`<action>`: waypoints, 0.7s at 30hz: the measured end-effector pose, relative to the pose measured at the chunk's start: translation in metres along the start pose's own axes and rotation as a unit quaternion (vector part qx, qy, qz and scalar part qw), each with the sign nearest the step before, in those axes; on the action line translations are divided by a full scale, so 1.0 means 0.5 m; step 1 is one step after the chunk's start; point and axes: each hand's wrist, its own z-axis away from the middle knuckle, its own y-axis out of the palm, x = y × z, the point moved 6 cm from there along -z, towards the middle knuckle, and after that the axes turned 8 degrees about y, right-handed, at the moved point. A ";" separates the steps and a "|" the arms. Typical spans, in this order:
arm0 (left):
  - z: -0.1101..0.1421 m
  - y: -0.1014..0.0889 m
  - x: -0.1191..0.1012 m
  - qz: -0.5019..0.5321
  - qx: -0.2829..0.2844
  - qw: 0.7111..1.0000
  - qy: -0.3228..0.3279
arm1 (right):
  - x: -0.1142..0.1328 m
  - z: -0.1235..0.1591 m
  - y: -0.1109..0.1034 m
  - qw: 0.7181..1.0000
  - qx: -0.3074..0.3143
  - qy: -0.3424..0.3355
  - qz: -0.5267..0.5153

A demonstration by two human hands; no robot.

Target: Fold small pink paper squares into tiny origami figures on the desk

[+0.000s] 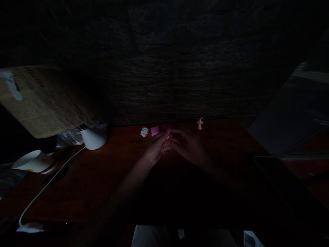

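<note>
My left hand and my right hand meet over the wooden table, their fingertips close together. Both are closed around something small and pale that the fingers and the dark mostly hide. Just beyond my left hand lie a pink square piece and a dark magenta piece. A white crumpled lump sits to the left of them. Further right, near the wall, stands a small pale pink shape with pointed ends at its top.
On the left are a white cone-shaped lamp base with a white cable, a tilted paper cup and a brown printed cardboard piece. A dark flat slab lies right. A brick-patterned wall rises behind the table.
</note>
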 end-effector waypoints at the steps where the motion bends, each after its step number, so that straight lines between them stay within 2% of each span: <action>1: -0.001 -0.002 -0.001 0.003 -0.012 1.000 -0.003 | 0.001 0.000 0.000 1.000 0.004 0.005 -0.004; 4: -0.003 -0.005 -0.003 0.007 -0.022 1.000 -0.008 | 0.004 0.000 0.001 1.000 0.011 0.014 -0.008; 13: 0.002 -0.005 0.014 -0.047 0.014 0.999 -0.005 | 0.007 0.006 0.015 1.000 0.022 -0.002 -0.017; 21: 0.011 0.016 0.005 0.053 0.050 0.996 -0.059 | 0.001 -0.002 -0.009 0.998 -0.020 0.036 -0.042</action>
